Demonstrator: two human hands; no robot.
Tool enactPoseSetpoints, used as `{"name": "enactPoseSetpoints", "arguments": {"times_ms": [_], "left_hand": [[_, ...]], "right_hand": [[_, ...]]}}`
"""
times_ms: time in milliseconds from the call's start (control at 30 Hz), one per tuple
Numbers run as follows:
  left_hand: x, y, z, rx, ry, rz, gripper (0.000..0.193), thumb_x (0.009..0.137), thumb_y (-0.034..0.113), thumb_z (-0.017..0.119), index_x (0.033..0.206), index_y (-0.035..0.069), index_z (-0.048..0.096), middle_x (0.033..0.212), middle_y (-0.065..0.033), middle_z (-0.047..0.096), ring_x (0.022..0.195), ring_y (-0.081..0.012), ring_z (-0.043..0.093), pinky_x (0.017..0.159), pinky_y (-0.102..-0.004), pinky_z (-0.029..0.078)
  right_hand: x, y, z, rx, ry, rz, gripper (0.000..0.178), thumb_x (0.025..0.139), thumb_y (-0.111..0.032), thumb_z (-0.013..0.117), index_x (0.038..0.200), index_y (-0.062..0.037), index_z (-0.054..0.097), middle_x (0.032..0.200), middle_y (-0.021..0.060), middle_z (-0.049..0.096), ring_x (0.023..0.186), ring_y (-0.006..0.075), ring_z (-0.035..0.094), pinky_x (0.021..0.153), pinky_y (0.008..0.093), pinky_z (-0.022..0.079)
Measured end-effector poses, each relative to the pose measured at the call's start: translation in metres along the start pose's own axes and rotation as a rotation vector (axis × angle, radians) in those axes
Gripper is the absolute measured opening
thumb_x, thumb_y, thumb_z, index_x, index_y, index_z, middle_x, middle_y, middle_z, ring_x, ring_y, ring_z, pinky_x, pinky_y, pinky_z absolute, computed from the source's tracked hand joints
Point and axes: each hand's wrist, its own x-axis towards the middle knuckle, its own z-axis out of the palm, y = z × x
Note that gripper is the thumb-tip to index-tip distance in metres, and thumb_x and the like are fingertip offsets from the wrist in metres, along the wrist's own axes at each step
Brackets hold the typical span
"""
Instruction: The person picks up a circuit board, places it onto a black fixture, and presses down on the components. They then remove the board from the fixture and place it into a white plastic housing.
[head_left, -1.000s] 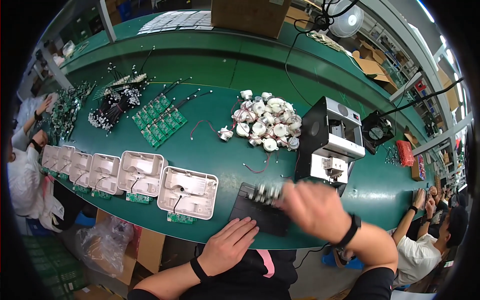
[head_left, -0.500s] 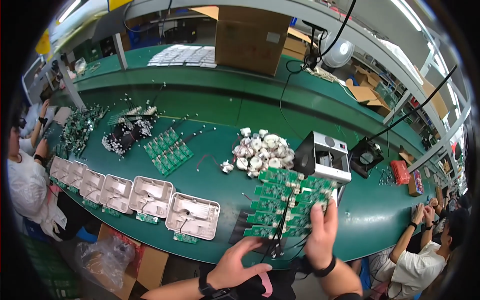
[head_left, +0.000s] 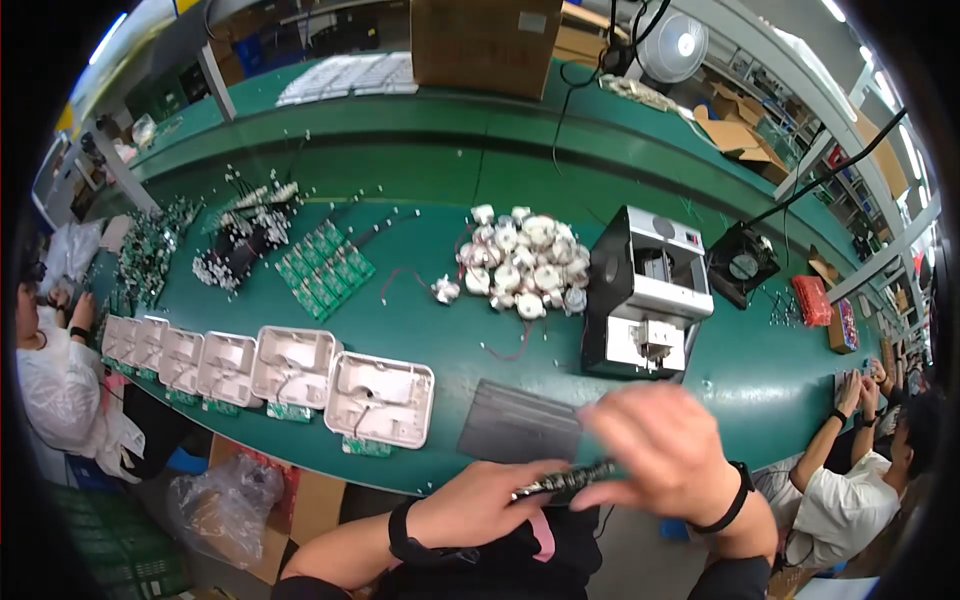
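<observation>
A green circuit board panel [head_left: 565,481] is tilted nearly edge-on, low over the bench's front edge by my lap. My left hand [head_left: 480,503] grips its left end, thumb and fingers closed on it. At the other end hovers my right hand [head_left: 665,450], smeared by motion, its fingers curled above the board and its thumb low; whether it touches the panel is unclear. Just beyond lies a dark grey mat [head_left: 520,422]. Left of the mat, a white plastic housing [head_left: 425,400] ends a row of similar ones, with small green boards [head_left: 367,447] along their front.
White round parts with wires [head_left: 525,262] are heaped mid-bench beside a black and silver machine [head_left: 650,290]. More green board panels [head_left: 325,268] and wire bundles [head_left: 245,240] lie left. Co-workers sit at both ends. A carton [head_left: 315,510] with plastic stands below left.
The board panel has dropped from over the bench toward my lap and turned from face-up to edge-on. My left hand has closed on it. My right hand has shifted and blurred. The mat is uncovered.
</observation>
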Motion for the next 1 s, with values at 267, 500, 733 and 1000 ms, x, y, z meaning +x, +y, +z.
{"name": "enactPoseSetpoints", "arguments": {"times_ms": [267, 500, 733, 1000], "left_hand": [[-0.007, 0.003, 0.015, 0.033, -0.038, -0.017, 0.046, 0.091, 0.021, 0.076, 0.132, 0.005, 0.063, 0.105, -0.0176, 0.074, 0.088, -0.0392, 0.072, 0.077, -0.0445, 0.059], [-0.043, -0.015, -0.003, 0.41, 0.719, 0.351, 0.05, 0.089, 0.024, 0.079, 0.13, 0.001, 0.062, 0.111, -0.0116, 0.073, 0.101, -0.0332, 0.071, 0.09, -0.0435, 0.057], [-0.037, -0.05, 0.005, 0.607, 0.322, 0.346, 0.04, 0.083, 0.023, 0.084, 0.116, 0.005, 0.07, 0.119, -0.0091, 0.072, 0.118, -0.0272, 0.067, 0.101, -0.0409, 0.054], [-0.037, -0.07, 0.006, 0.644, 0.34, 0.335, 0.03, 0.084, 0.019, 0.08, 0.109, 0.005, 0.072, 0.12, -0.007, 0.072, 0.118, -0.0252, 0.067, 0.103, -0.0414, 0.053]], "right_hand": [[-0.026, -0.009, 0.02, -0.051, -0.467, -0.286, 0.028, 0.092, -0.027, 0.072, 0.106, -0.0043, 0.063, 0.078, 0.0002, 0.059, 0.063, 0.0166, 0.063, 0.052, 0.0332, 0.048], [-0.005, 0.011, 0.023, -0.039, -0.104, 0.137, 0.023, 0.088, -0.008, 0.077, 0.103, -0.0009, 0.062, 0.072, 0.0074, 0.062, 0.056, 0.0239, 0.062, 0.048, 0.0376, 0.046], [0.017, 0.008, 0.048, -0.045, -0.049, 0.133, 0.023, 0.09, -0.007, 0.077, 0.104, 0.0009, 0.061, 0.071, 0.0089, 0.064, 0.056, 0.0269, 0.063, 0.048, 0.038, 0.046], [0.034, -0.002, 0.054, -0.104, -0.23, -0.009, 0.025, 0.092, -0.011, 0.075, 0.108, -0.0004, 0.059, 0.067, 0.0061, 0.057, 0.054, 0.024, 0.061, 0.047, 0.0367, 0.045]]}}
